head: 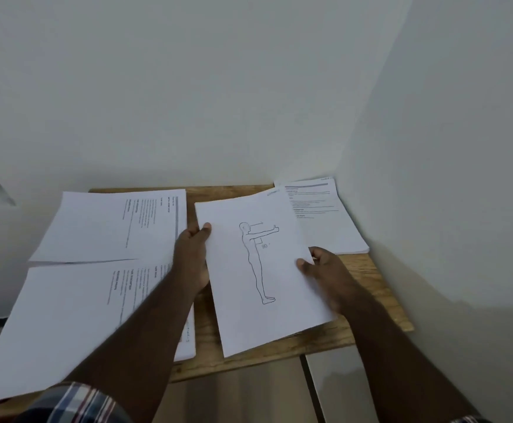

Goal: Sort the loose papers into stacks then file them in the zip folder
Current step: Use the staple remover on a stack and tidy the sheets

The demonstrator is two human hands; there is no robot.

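Wooden table (368, 303) under paper stacks (96, 233)

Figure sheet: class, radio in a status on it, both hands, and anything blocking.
Left hand and right hand each grip the figure sheet by a side edge. Three text stacks lie around. No zip folder in view.

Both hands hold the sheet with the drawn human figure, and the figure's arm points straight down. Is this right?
Not quite. In the head view both the left hand and the right hand do hold the figure sheet, but the drawn arm stretches out horizontally, marked 90.
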